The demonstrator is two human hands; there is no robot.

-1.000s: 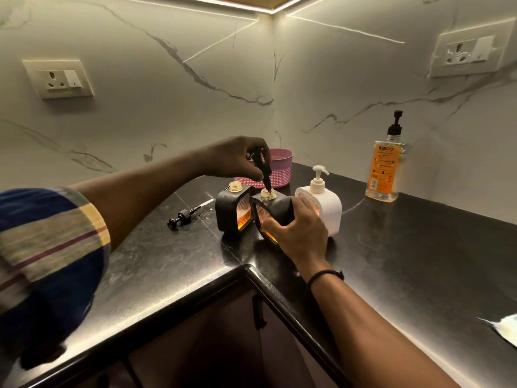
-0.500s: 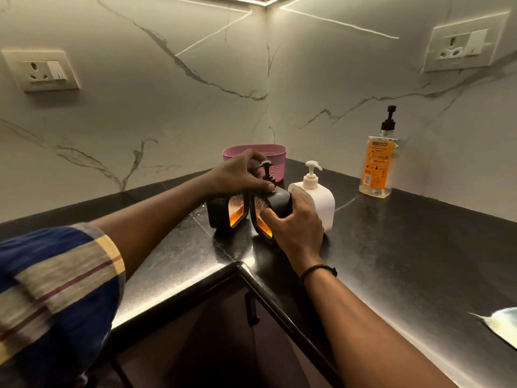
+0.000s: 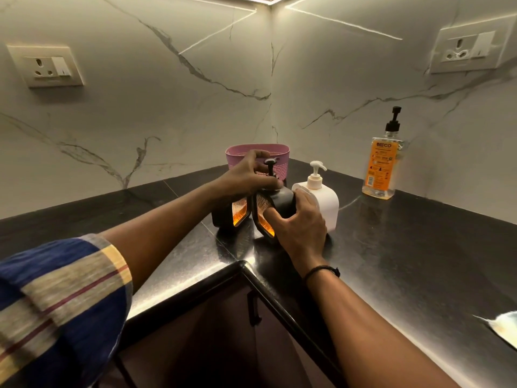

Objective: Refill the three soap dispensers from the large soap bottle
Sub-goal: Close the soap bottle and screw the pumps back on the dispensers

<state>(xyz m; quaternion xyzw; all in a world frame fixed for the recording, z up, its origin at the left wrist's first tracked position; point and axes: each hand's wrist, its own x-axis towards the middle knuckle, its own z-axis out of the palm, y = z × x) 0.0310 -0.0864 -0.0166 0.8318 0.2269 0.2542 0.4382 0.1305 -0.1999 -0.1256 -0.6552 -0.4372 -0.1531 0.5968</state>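
My left hand (image 3: 246, 177) pinches the pump (image 3: 270, 163) atop the black dispenser (image 3: 282, 201), which my right hand (image 3: 300, 225) grips just below. I'm likely screwing it shut; next comes a firm, steadied twist.

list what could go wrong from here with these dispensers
1. The middle black dispenser looks tilted in the right hand while the left hand grips its pump; a crooked pump could leak soap.
2. The white dispenser stands right beside that hand; a twist might knock it.

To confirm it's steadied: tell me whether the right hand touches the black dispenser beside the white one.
Touching. Head view: the right hand grips the black dispenser, thumb flat on its front face.
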